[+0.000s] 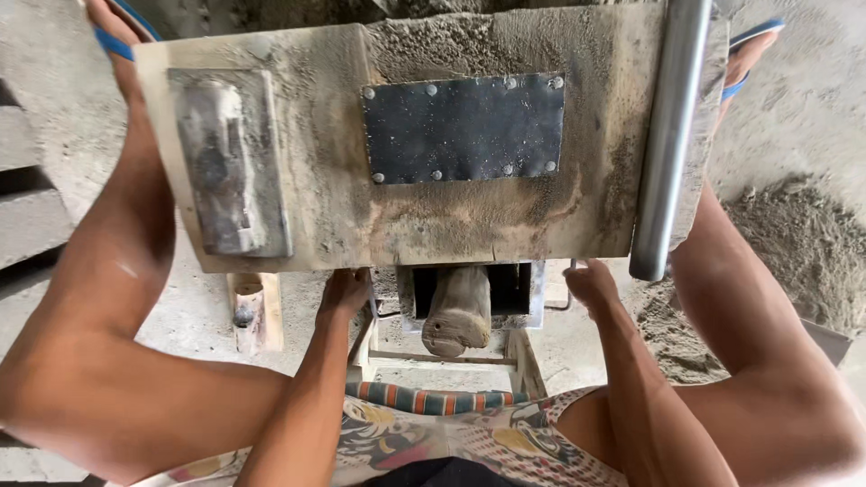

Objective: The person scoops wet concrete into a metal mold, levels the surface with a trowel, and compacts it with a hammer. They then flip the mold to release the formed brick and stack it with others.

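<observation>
A sandy wooden board (316,135) lies flat in front of me, between my knees. My left hand (343,293) curls under its near edge, fingertips hidden beneath the wood. My right hand (591,284) is closed at the same edge further right, beside a thin bent metal rod (568,293). Between the hands a thick wooden handle (458,311) sticks out of a metal-framed slot (519,289) under the board. A black riveted metal plate (465,126) is fixed to the board's middle. A grey, cement-caked block (230,162) sits on its left part.
A shiny steel pipe (667,135) runs along the board's right side. My bare legs flank the board, feet in blue sandals (749,54) at the far corners. A sand pile (803,252) lies right, grey concrete blocks (32,207) left, and a wooden frame (257,311) below.
</observation>
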